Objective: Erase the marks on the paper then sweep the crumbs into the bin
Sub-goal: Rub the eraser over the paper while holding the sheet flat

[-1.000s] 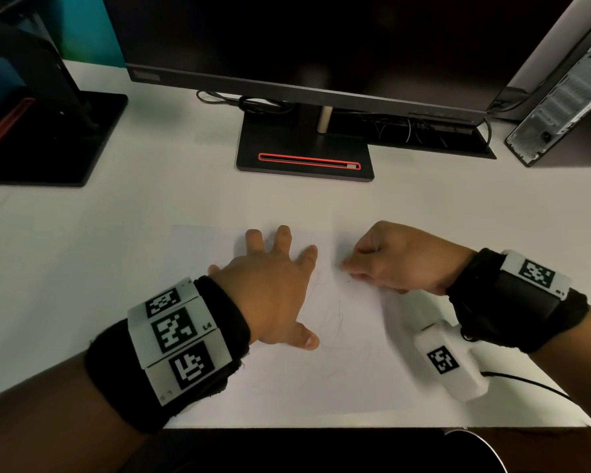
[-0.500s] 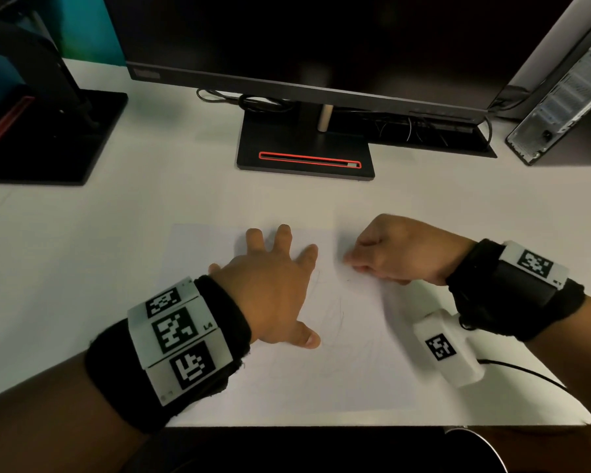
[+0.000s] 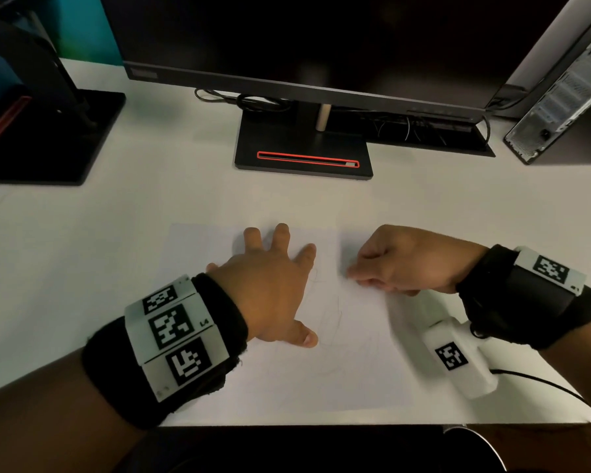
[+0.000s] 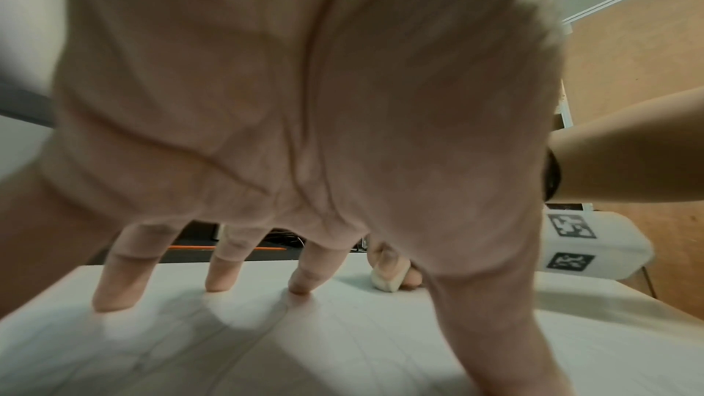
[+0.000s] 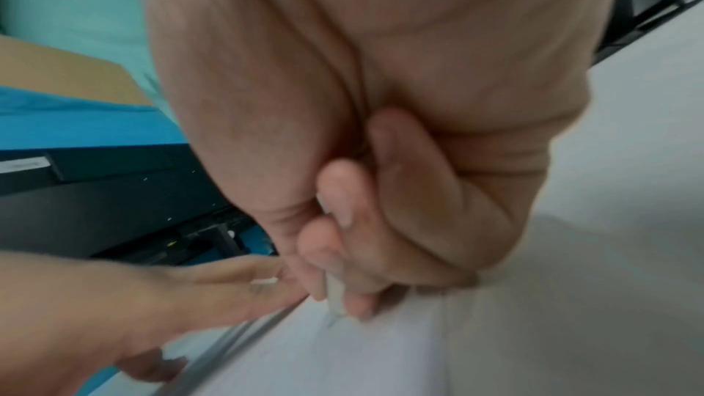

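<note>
Paper (image 3: 287, 380), a single white sheet, lies flat on the white desk (image 3: 82, 233) at 6 o'clock from the monitor stand (image 3: 302, 155), with faint pencil marks (image 3: 335, 319) running down its middle. It looks thin and light, likely to slide or crease under rubbing, so it needs pinning near the marks rather than lifting. The left hand (image 3: 270, 291) does that, fingers spread straight and pressing the sheet's upper left part. The right hand (image 3: 403, 264) is curled, pinching a small white eraser (image 4: 386, 282) whose tip meets the paper just at 3 o'clock from the left fingertips (image 4: 301, 289). The eraser seems soft and small, best held close to its working end. No crumbs or bin can be made out. A second stand (image 3: 48, 138) sits at 10 o'clock and a computer case (image 3: 560, 97) at 2 o'clock, both well apart; nothing blocks the strokes except the left hand itself.
</note>
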`<state>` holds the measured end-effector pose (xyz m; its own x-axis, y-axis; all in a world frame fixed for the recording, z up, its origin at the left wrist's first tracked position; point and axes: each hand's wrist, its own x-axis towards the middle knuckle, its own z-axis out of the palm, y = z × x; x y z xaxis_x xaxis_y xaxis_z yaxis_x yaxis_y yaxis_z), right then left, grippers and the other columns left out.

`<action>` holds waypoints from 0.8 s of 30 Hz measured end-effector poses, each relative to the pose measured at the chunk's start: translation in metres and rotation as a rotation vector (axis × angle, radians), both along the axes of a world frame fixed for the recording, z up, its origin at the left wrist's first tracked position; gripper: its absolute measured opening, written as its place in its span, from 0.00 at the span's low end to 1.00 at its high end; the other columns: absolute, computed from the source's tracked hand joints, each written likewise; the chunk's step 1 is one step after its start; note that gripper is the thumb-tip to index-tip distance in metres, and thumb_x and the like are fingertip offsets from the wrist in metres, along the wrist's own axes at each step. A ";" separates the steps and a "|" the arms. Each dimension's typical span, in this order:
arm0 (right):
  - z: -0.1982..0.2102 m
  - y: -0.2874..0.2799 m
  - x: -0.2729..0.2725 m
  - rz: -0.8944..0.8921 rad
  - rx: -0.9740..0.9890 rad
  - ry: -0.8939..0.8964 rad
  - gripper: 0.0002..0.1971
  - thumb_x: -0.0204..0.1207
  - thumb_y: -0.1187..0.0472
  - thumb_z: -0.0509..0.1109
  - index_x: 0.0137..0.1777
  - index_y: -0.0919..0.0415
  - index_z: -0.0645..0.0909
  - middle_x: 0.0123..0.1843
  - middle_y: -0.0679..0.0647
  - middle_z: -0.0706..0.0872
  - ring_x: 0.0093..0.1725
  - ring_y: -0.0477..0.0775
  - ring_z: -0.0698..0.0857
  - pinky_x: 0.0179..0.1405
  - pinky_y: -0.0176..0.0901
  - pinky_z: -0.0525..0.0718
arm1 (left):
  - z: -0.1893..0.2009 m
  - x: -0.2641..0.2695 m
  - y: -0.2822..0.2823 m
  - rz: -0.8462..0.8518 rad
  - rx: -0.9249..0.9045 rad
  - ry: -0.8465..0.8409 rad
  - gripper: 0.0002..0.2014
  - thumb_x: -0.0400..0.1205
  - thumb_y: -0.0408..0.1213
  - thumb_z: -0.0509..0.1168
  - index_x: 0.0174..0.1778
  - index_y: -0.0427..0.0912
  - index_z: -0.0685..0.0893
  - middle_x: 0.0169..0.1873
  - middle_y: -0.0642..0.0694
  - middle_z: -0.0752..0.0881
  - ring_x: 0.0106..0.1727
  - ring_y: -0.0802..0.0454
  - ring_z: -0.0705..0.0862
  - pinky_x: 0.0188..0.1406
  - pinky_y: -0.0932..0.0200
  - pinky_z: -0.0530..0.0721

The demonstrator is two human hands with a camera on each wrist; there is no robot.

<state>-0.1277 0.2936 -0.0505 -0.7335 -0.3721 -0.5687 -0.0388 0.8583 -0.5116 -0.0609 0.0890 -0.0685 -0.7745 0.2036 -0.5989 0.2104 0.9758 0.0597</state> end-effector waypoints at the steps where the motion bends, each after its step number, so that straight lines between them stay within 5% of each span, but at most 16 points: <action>1: 0.001 0.001 -0.001 -0.021 -0.003 -0.001 0.18 0.81 0.58 0.70 0.28 0.60 0.79 0.25 0.55 0.71 0.22 0.52 0.66 0.20 0.37 0.68 | 0.000 0.000 0.000 -0.001 -0.001 -0.002 0.61 0.71 0.72 0.71 0.86 0.58 0.35 0.84 0.47 0.33 0.82 0.29 0.41 0.67 0.29 0.79; 11: 0.001 -0.002 -0.004 -0.100 -0.045 0.027 0.18 0.81 0.59 0.70 0.28 0.60 0.79 0.24 0.55 0.69 0.23 0.53 0.64 0.20 0.37 0.65 | 0.000 0.000 0.000 -0.014 -0.014 0.007 0.61 0.71 0.72 0.70 0.86 0.57 0.35 0.84 0.46 0.32 0.83 0.28 0.41 0.68 0.30 0.79; 15: 0.001 -0.019 0.002 0.006 -0.035 -0.061 0.19 0.82 0.58 0.70 0.28 0.60 0.78 0.25 0.55 0.71 0.23 0.53 0.66 0.21 0.37 0.67 | 0.001 0.000 0.000 -0.014 -0.015 0.003 0.60 0.71 0.73 0.69 0.86 0.57 0.34 0.84 0.46 0.33 0.82 0.28 0.41 0.69 0.31 0.78; 19: 0.002 -0.019 -0.007 -0.045 -0.017 0.070 0.18 0.80 0.55 0.70 0.28 0.59 0.80 0.24 0.54 0.73 0.25 0.55 0.71 0.22 0.38 0.71 | 0.001 0.001 0.000 -0.017 -0.016 0.004 0.60 0.72 0.72 0.69 0.86 0.58 0.34 0.85 0.47 0.33 0.83 0.28 0.41 0.70 0.31 0.77; 24: 0.000 -0.025 -0.001 0.013 -0.025 -0.032 0.20 0.80 0.55 0.70 0.26 0.58 0.77 0.25 0.53 0.72 0.23 0.52 0.67 0.22 0.37 0.69 | 0.002 0.000 0.000 -0.023 -0.021 0.004 0.60 0.71 0.73 0.69 0.87 0.58 0.35 0.84 0.47 0.34 0.82 0.28 0.42 0.69 0.30 0.78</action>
